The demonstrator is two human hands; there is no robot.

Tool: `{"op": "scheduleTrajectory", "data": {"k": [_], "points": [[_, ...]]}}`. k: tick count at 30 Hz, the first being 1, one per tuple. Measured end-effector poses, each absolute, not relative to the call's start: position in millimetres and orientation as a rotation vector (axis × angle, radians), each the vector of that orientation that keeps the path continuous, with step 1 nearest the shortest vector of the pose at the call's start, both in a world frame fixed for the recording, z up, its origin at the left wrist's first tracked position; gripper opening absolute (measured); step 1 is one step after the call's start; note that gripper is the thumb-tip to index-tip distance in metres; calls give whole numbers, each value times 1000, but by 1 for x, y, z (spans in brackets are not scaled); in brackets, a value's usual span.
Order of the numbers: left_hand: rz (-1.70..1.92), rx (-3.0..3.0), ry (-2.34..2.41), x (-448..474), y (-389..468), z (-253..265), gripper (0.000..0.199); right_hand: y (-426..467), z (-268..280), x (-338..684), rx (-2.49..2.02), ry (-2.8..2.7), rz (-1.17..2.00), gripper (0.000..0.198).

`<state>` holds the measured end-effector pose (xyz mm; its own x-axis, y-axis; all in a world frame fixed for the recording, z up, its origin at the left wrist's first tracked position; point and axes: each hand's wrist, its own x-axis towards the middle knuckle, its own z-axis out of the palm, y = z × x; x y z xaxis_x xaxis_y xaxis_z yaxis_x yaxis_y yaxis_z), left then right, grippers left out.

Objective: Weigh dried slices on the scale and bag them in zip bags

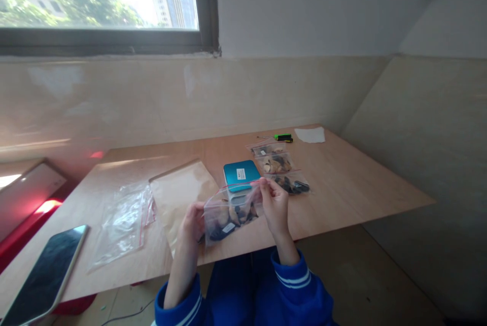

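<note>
Between my hands is a clear zip bag (232, 217) with a red seal line, holding tan slices, dark pieces and a small white label. My left hand (192, 222) grips the bag's left edge. At the upper right corner, the thumb and fingers of my right hand (273, 201) pinch the red seal. Just behind the bag lies a blue digital scale (240, 171) with a white sticker, its front partly seen through the plastic. To the right of the scale, filled zip bags (276, 163) lie in a row, one partly behind my right hand.
A brown paper sheet (186, 184) lies left of the scale, beside empty clear bags (124, 222). A phone (47, 270) rests at the table's left edge. At the back are a green-and-black screwdriver (282, 137) and a white paper piece (310, 135).
</note>
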<state>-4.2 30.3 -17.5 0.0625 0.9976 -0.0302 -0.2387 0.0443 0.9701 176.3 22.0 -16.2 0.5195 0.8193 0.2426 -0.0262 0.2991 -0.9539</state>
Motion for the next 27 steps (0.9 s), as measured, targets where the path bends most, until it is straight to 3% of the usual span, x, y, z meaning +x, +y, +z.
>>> {"op": "scheduleTrajectory", "data": {"k": [8, 27], "points": [[1331, 1159, 1061, -7, 24, -12, 32, 20, -27, 174, -1203, -892, 630, 48], [1408, 1190, 1110, -12, 26, -16, 27, 17, -36, 180, -1239, -891, 640, 54]]}}
